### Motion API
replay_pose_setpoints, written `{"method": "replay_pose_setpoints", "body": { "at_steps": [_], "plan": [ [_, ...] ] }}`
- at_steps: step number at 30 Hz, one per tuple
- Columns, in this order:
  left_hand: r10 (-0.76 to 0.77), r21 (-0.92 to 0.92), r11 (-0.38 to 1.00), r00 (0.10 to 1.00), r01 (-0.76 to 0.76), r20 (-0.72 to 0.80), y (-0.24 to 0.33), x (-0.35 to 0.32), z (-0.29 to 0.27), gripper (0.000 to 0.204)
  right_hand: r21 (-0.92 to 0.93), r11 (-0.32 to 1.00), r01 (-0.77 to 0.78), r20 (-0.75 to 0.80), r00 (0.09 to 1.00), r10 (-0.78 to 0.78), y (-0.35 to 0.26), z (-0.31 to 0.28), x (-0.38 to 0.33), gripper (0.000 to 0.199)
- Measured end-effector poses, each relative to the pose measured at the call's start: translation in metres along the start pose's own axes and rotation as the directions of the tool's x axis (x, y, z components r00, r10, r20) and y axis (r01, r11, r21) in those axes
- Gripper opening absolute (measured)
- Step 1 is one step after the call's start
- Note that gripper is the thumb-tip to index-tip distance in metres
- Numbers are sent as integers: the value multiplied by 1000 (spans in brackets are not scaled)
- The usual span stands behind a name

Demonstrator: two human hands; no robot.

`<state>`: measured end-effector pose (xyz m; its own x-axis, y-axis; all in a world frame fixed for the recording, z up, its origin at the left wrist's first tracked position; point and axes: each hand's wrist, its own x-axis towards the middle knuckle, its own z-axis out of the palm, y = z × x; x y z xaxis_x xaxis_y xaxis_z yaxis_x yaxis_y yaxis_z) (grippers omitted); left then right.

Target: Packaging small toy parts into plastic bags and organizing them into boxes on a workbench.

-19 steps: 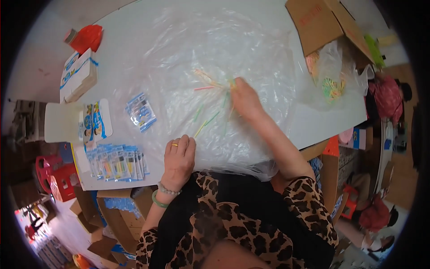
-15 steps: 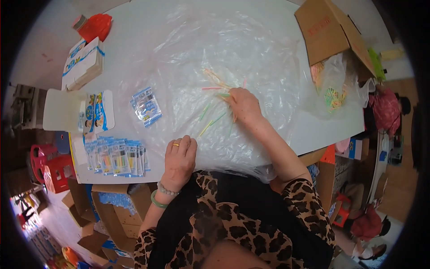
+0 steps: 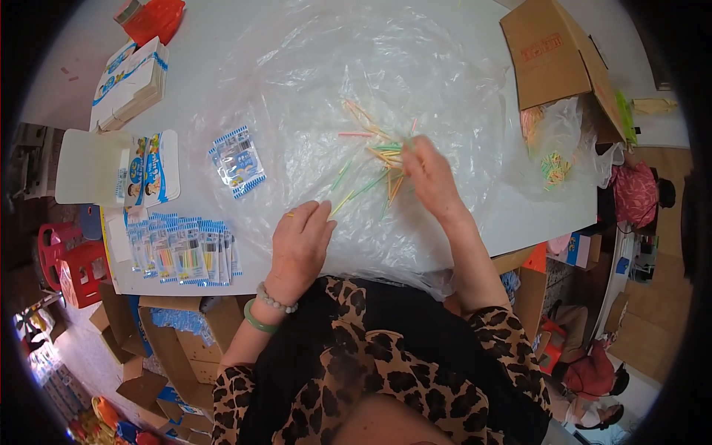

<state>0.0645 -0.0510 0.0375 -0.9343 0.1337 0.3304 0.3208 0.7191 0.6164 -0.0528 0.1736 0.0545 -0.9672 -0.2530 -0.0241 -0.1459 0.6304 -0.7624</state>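
Thin pink, green, yellow and orange sticks [image 3: 387, 157] lie loosely heaped on a clear plastic sheet [image 3: 311, 96] over the table. My right hand [image 3: 432, 176] is just right of the pile with its fingers pinched; they are slightly blurred, and anything between them is hidden. On the sheet's near edge, my left hand [image 3: 302, 241] rests palm down with fingers extended, its tips close to a yellow stick. Left of the pile lies a single blue-and-white clear packet [image 3: 237, 162]. Several similar packets [image 3: 185, 251] overlap at the table's near left, coloured sticks showing through them.
An opened white-and-blue carton [image 3: 93, 167] and a stack of flat cartons [image 3: 133, 81] stand at left, below a red bag [image 3: 156, 21]. At right, a cardboard box [image 3: 549, 55] tilts over a clear bag of sticks [image 3: 555, 169]. Open boxes [image 3: 178, 334] sit below the table.
My right hand has lifted off the pile and shifted right, uncovering more sticks. My left hand has slid slightly forward on the sheet. The whole view has shifted a little.
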Motion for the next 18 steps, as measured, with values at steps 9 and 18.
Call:
{"method": "replay_pose_setpoints", "body": {
  "at_steps": [9, 18],
  "plan": [
    [-107, -352, 923, 982, 156, 155, 26, 13, 26, 57, -68, 892, 447, 143, 889, -435, -11, 61, -43, 11],
    [-164, -5, 986, 986, 164, -33, -6, 26, -5, 49, 246, 923, 297, 50, 947, -318, 4, 66, -47, 11]
  ]
}}
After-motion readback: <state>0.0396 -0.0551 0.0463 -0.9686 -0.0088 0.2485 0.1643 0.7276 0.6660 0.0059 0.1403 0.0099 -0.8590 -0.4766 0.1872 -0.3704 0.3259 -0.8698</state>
